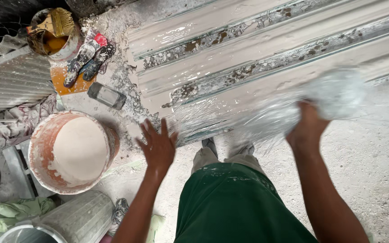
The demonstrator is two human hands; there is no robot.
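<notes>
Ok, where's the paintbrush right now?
In the head view the paintbrush is at the top left, resting across the small paint can, just above the gloves and well beyond the big bucket of pale paint.

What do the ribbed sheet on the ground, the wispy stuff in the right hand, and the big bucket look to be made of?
Ribbed sheet: probably corrugated metal, given its straight ridges, coated in glossy wet whitish paint with rusty-brown bare patches.
Wispy stuff gripped by the right hand: translucent white and fibrous, perhaps glass-fibre matting or thin plastic; motion blur leaves it open.
Bucket: likely plastic, orange wall smeared white, holding pale cream paste.
</notes>
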